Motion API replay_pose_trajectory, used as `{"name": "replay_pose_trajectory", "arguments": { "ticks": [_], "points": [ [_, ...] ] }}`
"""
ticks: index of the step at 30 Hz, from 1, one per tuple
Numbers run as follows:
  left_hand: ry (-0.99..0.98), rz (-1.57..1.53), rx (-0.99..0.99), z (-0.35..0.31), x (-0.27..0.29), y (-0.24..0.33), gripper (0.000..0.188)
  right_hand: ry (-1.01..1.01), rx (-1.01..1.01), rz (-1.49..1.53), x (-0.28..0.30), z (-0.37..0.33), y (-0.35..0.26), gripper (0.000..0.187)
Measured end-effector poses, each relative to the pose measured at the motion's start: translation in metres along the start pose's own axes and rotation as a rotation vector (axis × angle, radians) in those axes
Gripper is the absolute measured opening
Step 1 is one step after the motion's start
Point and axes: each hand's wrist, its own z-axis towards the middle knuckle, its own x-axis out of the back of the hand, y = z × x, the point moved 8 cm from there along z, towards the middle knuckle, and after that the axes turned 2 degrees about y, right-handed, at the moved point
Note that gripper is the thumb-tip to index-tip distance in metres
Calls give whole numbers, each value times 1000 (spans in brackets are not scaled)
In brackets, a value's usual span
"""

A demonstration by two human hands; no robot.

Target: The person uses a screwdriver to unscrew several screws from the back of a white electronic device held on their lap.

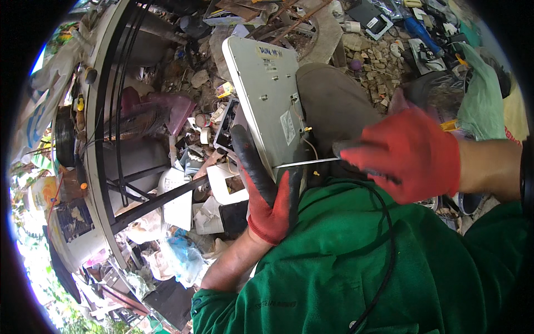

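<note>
A flat, pale grey rectangular panel (272, 100) with rounded corners leans tilted against my trouser leg (334, 97). Labels, small metal studs and thin cables with brass-coloured connectors (307, 129) show on its face. My left hand (270, 203), in a red and black glove, grips the panel's lower end, with fingers along its left edge and the thumb near its face. In my right hand (411, 156), gloved the same way, is a screwdriver (308, 163). Its long thin shaft points left, and its tip meets the panel near the lower left edge. Most of its handle is hidden by the fingers.
On the left stands a metal frame (103, 111) with a dark crossbar (161, 200). Rubble and scrap parts cover the ground. A white plastic frame (225, 186) lies beside my left hand. A green plastic bag (481, 94) is at the right. A black cord (386, 239) runs down my green shirt.
</note>
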Motion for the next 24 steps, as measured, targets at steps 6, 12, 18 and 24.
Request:
{"name": "replay_pose_trajectory", "arguments": {
  "ticks": [6,12,18,24],
  "points": [
    [44,-198,67,1,1,1,93,137,-98,338,5,3,3,43],
    [48,-199,50,-7,-1,-11,93,-525,-1071,1195,-33,-14,18,28],
    [51,-138,-30,-7,3,-9,89,174,115,-333,-7,-3,-29,25],
    [-68,-102,72,-16,0,-13,38,126,-353,504,-6,-5,15,37]
  ]
}}
